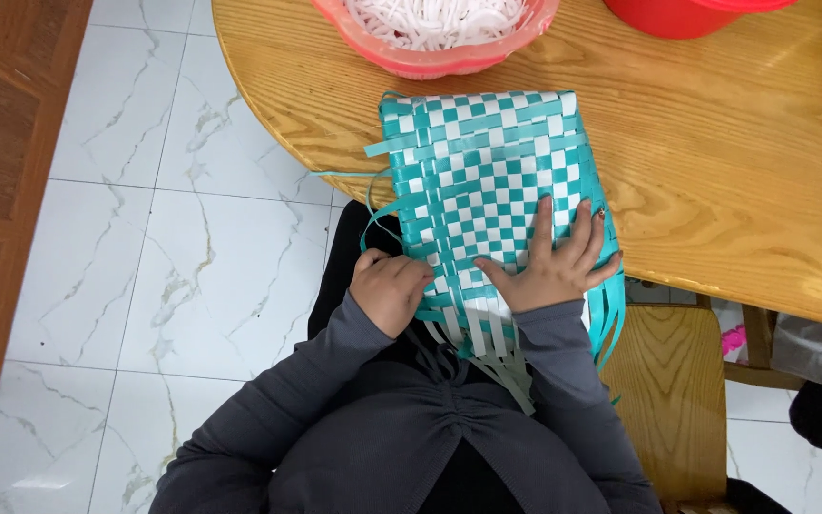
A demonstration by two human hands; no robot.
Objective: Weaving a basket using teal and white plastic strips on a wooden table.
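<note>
A woven mat (487,181) of teal and white strips lies half on the round wooden table (715,190) and half over the person's lap, its loose strip ends (487,333) hanging off the near edge. The right hand (549,262) lies flat on the mat's lower part with its fingers spread apart, pressing the weave down, while the left hand (390,288) is curled shut at the mat's lower left edge, its fingers pinched on the strips there. A pink bowl (430,57) of white pieces sits just beyond the mat, and 1 red tub (677,14) stands farther right.
</note>
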